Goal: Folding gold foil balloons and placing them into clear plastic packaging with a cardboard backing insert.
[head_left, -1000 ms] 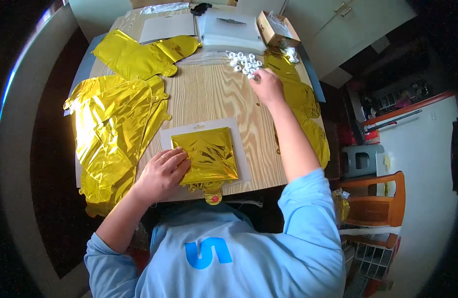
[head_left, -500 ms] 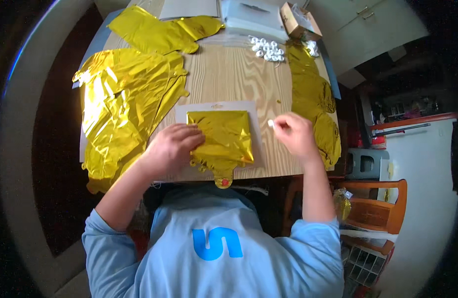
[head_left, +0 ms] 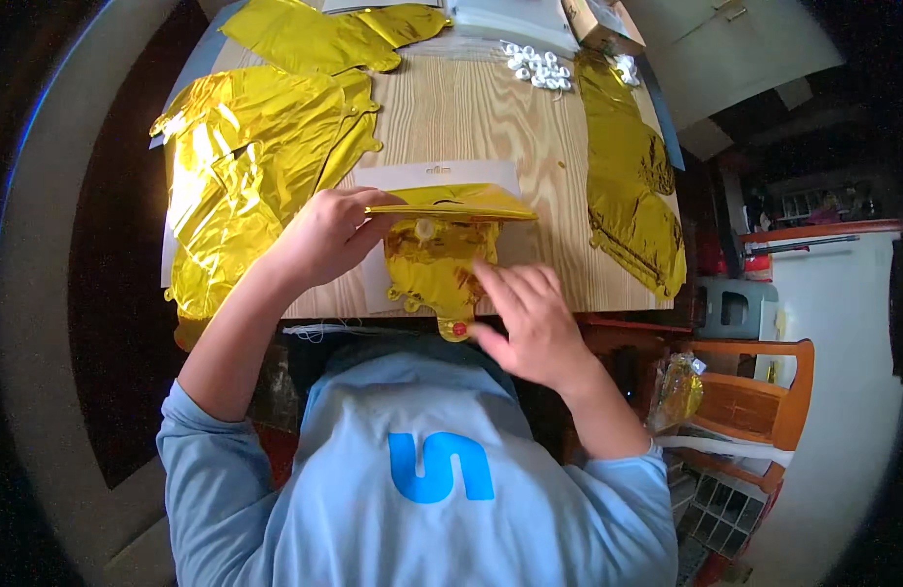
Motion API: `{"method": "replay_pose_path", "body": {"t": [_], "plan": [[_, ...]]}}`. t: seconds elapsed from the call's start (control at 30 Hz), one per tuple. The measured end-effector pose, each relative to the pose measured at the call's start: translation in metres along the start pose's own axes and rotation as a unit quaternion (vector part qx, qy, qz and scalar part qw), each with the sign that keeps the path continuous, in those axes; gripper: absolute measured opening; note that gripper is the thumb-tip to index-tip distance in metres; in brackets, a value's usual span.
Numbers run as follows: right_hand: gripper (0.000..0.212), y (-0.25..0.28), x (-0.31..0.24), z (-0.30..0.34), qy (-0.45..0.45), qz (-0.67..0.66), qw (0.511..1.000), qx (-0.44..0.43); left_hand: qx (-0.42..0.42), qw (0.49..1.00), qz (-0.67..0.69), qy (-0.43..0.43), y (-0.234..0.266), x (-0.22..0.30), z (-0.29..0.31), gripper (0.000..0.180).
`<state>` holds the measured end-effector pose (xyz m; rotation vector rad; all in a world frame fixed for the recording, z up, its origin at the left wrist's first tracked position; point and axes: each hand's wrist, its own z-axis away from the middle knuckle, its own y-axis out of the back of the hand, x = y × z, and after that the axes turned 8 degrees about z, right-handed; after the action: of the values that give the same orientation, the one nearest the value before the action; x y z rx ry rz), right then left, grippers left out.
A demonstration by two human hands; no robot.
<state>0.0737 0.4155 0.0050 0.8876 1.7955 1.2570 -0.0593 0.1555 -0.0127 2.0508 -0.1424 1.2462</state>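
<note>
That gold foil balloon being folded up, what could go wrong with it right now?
The left hand lifts the balloon's top flap by one edge only; the thin foil could crease or tear there. The balloon's lower end hangs past the table edge, so it could slide off. The right hand pressing it may wrinkle it.

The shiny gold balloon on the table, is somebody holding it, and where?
Yes. The left hand lifts the folded gold foil balloon by its left edge. The right hand only rests fingertips on its lower part, gripping nothing.
</note>
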Motion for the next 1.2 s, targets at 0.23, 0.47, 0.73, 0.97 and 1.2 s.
{"method": "replay_pose_path", "body": {"t": [0.23,0.47,0.73,0.97,1.2], "plan": [[0.03,-0.039,0.004,0.021,0.051,-0.002,0.99,0.131,-0.001,0.999,0.001,0.054,-0.002,0.011,-0.002,0.021],[0.016,-0.021,0.023,-0.052,-0.091,-0.002,0.987,0.129,0.025,0.997,0.016,0.07,0.0,0.01,-0.006,0.021],[0.037,-0.058,0.039,-0.052,-0.269,0.122,0.945,0.144,-0.017,0.981,-0.088,-0.17,-0.013,-0.016,-0.003,0.031],[0.031,-0.002,0.067,-0.022,-0.199,-0.037,0.971,0.129,-0.125,0.948,-0.198,-0.214,-0.019,-0.02,0.007,0.047],[0.058,-0.04,0.055,-0.063,-0.02,0.05,0.998,0.011,-0.137,0.955,-0.227,-0.131,-0.007,0.014,0.01,0.08]]}}
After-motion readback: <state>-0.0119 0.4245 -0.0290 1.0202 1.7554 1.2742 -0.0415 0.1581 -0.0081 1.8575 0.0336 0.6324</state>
